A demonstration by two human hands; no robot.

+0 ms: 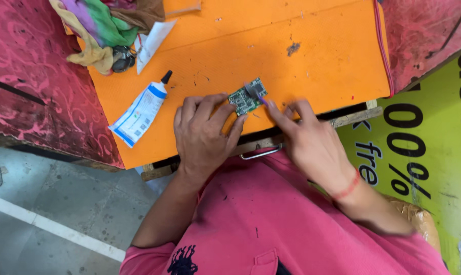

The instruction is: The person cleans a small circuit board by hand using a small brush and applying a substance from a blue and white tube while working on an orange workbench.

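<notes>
A small green circuit board (246, 97) lies on an orange mat (271, 46). My left hand (202, 133) rests flat on the mat, its fingertips pressing the board's near left edge. My right hand (306, 140) comes in from the right and pinches a thin purple tool (261, 98) whose tip touches the board's right side. A red thread circles my right wrist. The right hand is slightly blurred.
A white and blue tube with a black cap (140, 109) lies left of my left hand. A bundle of coloured cloth (105, 25) and a dark round object (122, 58) sit at the mat's far left corner. A metal drawer handle (261, 152) sits under the table edge.
</notes>
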